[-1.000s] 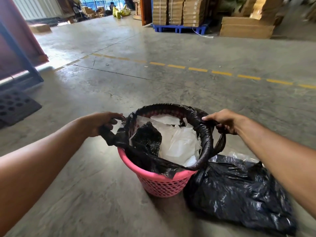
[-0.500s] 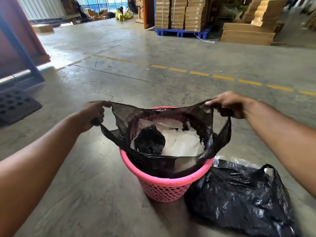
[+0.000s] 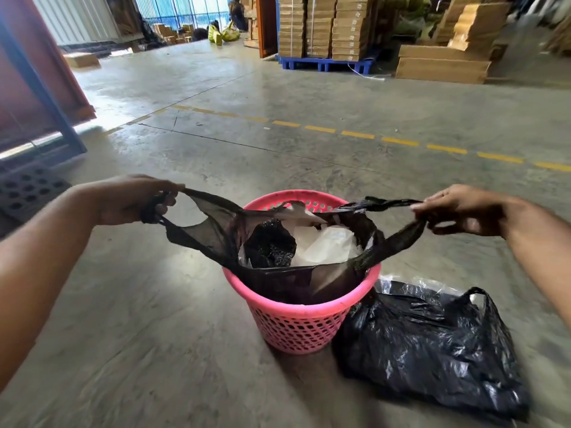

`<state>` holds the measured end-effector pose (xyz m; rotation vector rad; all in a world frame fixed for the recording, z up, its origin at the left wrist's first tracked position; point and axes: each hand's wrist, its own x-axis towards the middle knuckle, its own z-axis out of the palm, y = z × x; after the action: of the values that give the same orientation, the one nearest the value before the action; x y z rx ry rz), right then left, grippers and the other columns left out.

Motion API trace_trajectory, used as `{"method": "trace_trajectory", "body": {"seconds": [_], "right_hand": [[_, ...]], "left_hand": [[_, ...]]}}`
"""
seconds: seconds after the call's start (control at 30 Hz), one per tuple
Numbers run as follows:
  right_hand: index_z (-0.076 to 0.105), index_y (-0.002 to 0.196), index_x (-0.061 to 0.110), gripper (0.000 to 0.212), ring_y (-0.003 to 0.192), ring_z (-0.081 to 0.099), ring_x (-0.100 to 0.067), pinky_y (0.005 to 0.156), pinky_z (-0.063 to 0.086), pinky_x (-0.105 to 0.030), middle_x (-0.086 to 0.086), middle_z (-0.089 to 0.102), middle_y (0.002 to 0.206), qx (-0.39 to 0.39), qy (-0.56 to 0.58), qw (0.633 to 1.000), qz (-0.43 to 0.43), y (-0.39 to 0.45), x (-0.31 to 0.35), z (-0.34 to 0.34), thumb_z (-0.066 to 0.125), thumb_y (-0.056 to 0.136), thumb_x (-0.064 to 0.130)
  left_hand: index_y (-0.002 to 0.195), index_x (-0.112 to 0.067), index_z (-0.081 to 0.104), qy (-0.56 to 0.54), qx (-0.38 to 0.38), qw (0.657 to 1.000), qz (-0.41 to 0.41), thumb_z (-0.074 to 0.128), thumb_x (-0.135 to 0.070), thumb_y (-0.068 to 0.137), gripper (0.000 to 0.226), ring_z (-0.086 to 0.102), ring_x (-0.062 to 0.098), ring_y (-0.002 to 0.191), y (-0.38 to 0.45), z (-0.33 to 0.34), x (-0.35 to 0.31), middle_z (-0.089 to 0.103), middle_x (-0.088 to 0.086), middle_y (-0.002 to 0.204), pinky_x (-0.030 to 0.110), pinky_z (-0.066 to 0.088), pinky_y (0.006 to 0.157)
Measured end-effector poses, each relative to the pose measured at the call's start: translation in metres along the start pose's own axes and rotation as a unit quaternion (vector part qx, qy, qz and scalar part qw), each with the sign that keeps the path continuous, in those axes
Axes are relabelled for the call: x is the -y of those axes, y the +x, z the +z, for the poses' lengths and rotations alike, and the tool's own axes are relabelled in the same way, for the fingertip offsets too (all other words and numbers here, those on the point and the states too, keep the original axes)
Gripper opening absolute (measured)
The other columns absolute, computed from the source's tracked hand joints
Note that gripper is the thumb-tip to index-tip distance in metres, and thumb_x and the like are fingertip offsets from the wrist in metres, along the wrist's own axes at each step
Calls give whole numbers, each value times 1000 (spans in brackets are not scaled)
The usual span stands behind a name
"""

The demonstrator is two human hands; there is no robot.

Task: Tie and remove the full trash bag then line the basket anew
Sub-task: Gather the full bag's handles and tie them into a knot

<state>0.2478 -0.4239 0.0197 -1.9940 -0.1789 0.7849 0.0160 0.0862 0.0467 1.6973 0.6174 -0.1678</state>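
A pink perforated basket (image 3: pixel 296 322) stands on the concrete floor with a black trash bag (image 3: pixel 216 230) inside it. White paper and a crumpled black wad (image 3: pixel 270 248) fill the bag. My left hand (image 3: pixel 129 200) grips the bag's left handle, pulled out to the left of the rim. My right hand (image 3: pixel 460 210) grips the right handle, stretched out to the right. The bag's mouth is off the rim and spread wide between both hands. A second black bag (image 3: pixel 432 350) lies on the floor against the basket's right side.
A dark perforated mat (image 3: pixel 27 189) and a blue steel frame (image 3: pixel 46 97) are at the left. Stacked cardboard boxes on a blue pallet (image 3: pixel 324 61) stand far ahead. A yellow dashed line (image 3: pixel 398 140) crosses the floor beyond the basket.
The bag's edge, rolled over the basket rim a second ago, has been lifted off. Both hands have moved apart and upward, stretching the two handles sideways.
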Motion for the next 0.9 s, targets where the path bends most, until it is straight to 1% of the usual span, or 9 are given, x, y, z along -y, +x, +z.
{"method": "trace_trajectory", "body": {"seconds": [0.07, 0.1, 0.2, 0.3, 0.4, 0.53, 0.63, 0.77, 0.9], "right_hand": [[79, 81, 14, 65, 80, 64, -15, 89, 52, -36, 1, 72, 79, 23, 95, 992, -77, -9, 5, -8, 100, 28, 47], [80, 81, 15, 67, 88, 65, -18, 98, 48, -41, 0, 73, 83, 21, 112, 987, -113, -12, 8, -6, 99, 27, 49], [82, 78, 16, 59, 100, 66, -18, 98, 47, -38, -2, 76, 95, 14, 173, 964, -201, -15, 18, 14, 96, 32, 50], [75, 74, 18, 32, 104, 68, -9, 98, 43, -34, -5, 75, 116, -1, 218, 943, -250, -13, 30, 44, 87, 53, 39], [66, 88, 9, 3, 103, 72, -27, 98, 49, -38, -16, 78, 105, -17, 234, 933, -274, -7, 38, 71, 67, 88, 12], [63, 90, 3, 15, 72, 70, -24, 77, 56, -36, -17, 70, 82, -26, 138, 945, -295, -12, 50, 105, 57, 99, 13], [60, 82, 7, 26, 68, 63, -16, 69, 51, -36, -19, 66, 79, -3, -32, 946, -323, -18, 57, 125, 50, 101, 23], [59, 79, 27, 19, 84, 53, -13, 77, 38, -31, -2, 53, 92, -85, -300, 851, -423, -26, 62, 148, 50, 96, 30], [66, 90, 19, 27, 104, 49, -27, 85, 41, -43, -7, 53, 110, -212, -485, 687, -497, -32, 66, 168, 51, 87, 42]], "left_hand": [[87, -15, 74, -47, 35, 996, 64, 99, -40, 43, 57, 67, 12, 64, -5, 2, -6, 68, 1, 81, 24, 57, 57], [89, -16, 77, -73, 46, 991, 102, 100, -39, 43, 56, 73, 15, 79, -7, 5, -9, 72, 2, 91, 26, 60, 66], [104, -16, 76, -126, 50, 974, 183, 87, -39, 66, 47, 63, 21, 121, -2, 33, -19, 66, 11, 137, 34, 54, 93], [95, -26, 71, -165, 77, 956, 229, 80, -39, 74, 26, 50, 31, 138, 3, 80, -26, 56, 16, 149, 42, 41, 99], [118, -24, 67, -165, 82, 950, 252, 76, -26, 79, 41, 61, 33, 129, 9, 125, -29, 65, 22, 136, 36, 49, 90], [136, -17, 57, 6, 61, 947, 314, 71, 2, 84, 57, 68, 32, 84, 12, 172, -27, 71, 27, 93, 32, 60, 71], [132, -20, 56, 99, 89, 932, 338, 77, 1, 80, 59, 61, 24, 74, 21, 193, -23, 64, 18, 80, 37, 52, 71], [118, -14, 58, 149, 135, 909, 365, 85, 1, 72, 55, 61, 16, 86, 31, 211, -16, 66, 8, 95, 32, 50, 79], [67, -33, 66, 208, 117, 894, 380, 67, -25, 66, 8, 57, -10, 67, 31, 229, -14, 64, -18, 65, 13, 44, 67]]}}
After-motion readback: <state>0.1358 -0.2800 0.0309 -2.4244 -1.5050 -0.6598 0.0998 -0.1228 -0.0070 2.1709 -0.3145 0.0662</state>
